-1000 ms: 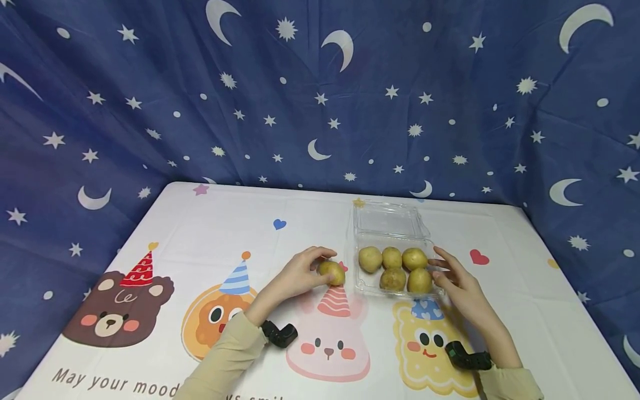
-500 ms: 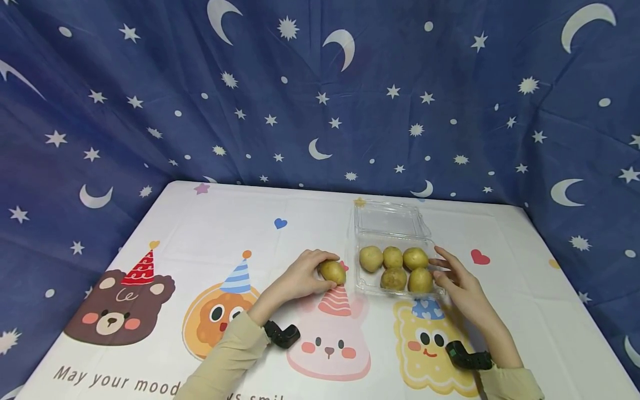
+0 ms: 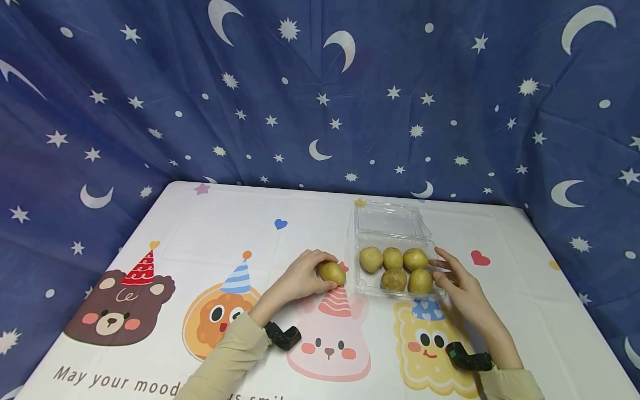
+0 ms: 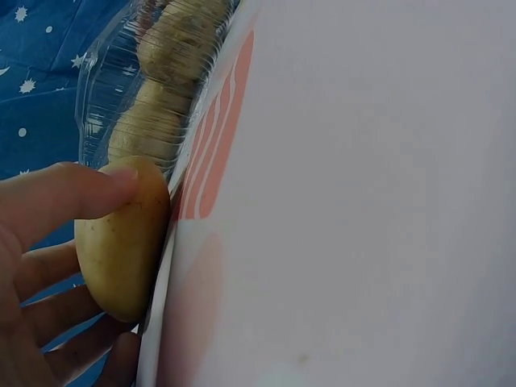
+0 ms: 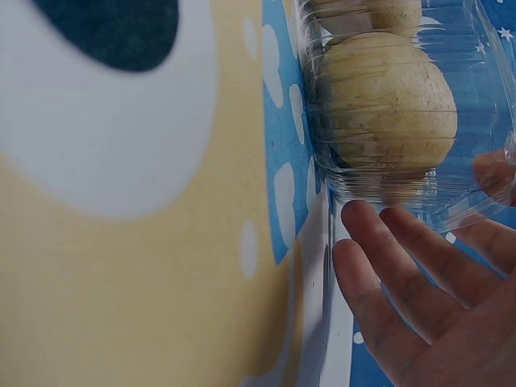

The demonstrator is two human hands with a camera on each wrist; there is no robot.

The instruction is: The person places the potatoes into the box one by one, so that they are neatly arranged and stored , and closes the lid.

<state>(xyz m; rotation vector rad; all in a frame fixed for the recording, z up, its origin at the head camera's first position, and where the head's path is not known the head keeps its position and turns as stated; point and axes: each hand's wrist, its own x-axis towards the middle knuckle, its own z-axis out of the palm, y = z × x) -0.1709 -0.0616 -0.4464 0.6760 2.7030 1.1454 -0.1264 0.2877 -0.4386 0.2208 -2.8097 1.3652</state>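
In the head view, my left hand (image 3: pixel 305 274) holds a yellow-brown potato (image 3: pixel 332 273) low over the table, left of a clear plastic clamshell box (image 3: pixel 369 287). The left wrist view shows the thumb (image 4: pixel 121 179) on one side of the potato and the other fingers curled along the far side. My right hand (image 3: pixel 461 289) is at the box's right wall, fingers fairly straight and spread. In the right wrist view its fingertips lie right at the box wall and the thumb overlaps the rim. Several potatoes (image 3: pixel 393 279) sit in the box in two rows, with a gap at front left.
The box's lid (image 3: pixel 387 220) lies folded back toward the rear of the table. A white cloth (image 3: pixel 210 233) printed with cartoon animals covers the table. A blue curtain (image 3: pixel 280 100) with moons and stars hangs behind it. Each wrist wears a black device (image 3: pixel 282 336).
The left thumb has shifted down and right to the potato's near edge, and the left fingers sit slightly lower. The potato, the box and the right hand stay about where they were.
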